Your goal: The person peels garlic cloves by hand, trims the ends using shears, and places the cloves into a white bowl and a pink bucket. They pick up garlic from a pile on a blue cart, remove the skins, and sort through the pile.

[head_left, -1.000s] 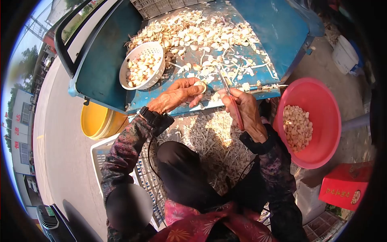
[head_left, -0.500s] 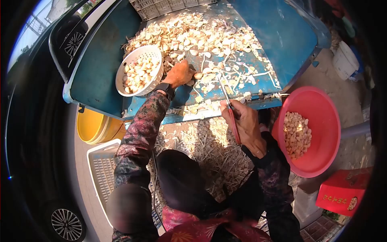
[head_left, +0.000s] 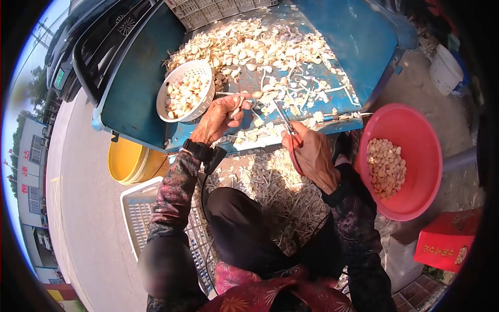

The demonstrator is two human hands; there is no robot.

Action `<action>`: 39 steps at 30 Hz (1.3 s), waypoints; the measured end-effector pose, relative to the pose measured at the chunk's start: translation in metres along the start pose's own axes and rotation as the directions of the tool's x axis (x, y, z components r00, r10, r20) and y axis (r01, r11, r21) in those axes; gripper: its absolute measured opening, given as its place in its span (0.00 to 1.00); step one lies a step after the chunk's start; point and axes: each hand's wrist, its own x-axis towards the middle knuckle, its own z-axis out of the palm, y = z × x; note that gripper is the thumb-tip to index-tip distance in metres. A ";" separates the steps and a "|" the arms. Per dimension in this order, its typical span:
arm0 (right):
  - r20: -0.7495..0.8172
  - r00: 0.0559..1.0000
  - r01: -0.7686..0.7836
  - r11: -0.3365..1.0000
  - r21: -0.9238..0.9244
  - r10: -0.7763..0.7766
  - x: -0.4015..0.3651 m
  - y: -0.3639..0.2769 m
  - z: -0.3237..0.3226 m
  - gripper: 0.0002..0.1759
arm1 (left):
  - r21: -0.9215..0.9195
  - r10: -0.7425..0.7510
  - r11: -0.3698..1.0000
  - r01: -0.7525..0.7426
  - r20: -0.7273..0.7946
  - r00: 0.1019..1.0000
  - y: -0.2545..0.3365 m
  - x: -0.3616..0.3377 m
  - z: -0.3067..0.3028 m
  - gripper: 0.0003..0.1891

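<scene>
My left hand (head_left: 222, 118) is pinched closed over the front of the blue cart bed (head_left: 244, 83), with a pale garlic clove (head_left: 239, 107) between its fingers. Another clove (head_left: 257, 95) shows right at its fingertips. A white perforated basket (head_left: 208, 99) of garlic cloves stands just left of that hand. My right hand (head_left: 314, 155) is wrapped round the red handles of a pair of scissors (head_left: 283, 116), whose blades point up and left toward the cloves. Behind both hands lies a heap of garlic (head_left: 260, 44) mixed with skins and stem bits.
A pink basin (head_left: 423, 171) holding peeled cloves stands at the right, above a red box (head_left: 446, 247). Yellow bucket (head_left: 125, 161) and white crate (head_left: 136, 221) are at the left. Stem scraps (head_left: 275, 203) cover the ground below. A black car (head_left: 99, 57) is beyond the cart.
My left hand has lifted from the garlic and turned, now pinching a clove. The scissors have shifted slightly left. The black car has moved away up the road, uncovering pavement and a building.
</scene>
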 end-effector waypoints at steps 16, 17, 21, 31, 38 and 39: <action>-0.027 0.997 0.078 0.996 0.043 -0.077 -0.001 0.010 0.005 0.18 | 0.939 0.385 -0.183 -0.291 0.341 0.858 -0.010 0.068 -0.030 0.15; -0.048 0.994 0.102 0.993 0.065 -0.098 -0.001 0.011 0.005 0.18 | 0.942 0.359 -0.178 -0.284 0.331 0.873 -0.011 0.070 -0.031 0.14; -0.038 0.992 0.121 0.990 0.068 -0.119 0.000 0.010 0.006 0.18 | 0.934 0.346 -0.188 -0.305 0.354 0.869 -0.009 0.067 -0.030 0.12; 0.077 0.997 -0.001 0.998 -0.062 0.006 -0.001 0.001 0.004 0.20 | -0.018 0.057 0.998 -0.058 -0.070 0.996 -0.009 0.014 -0.018 0.08; -0.136 0.965 0.211 0.971 -0.112 -0.225 -0.004 0.009 0.019 0.22 | -0.294 -0.038 0.955 0.038 0.005 0.999 -0.010 -0.005 0.035 0.17; -0.141 0.966 0.203 0.975 -0.090 -0.215 -0.005 0.008 0.019 0.21 | -0.334 -0.036 0.941 0.052 0.054 0.998 -0.011 -0.006 0.042 0.17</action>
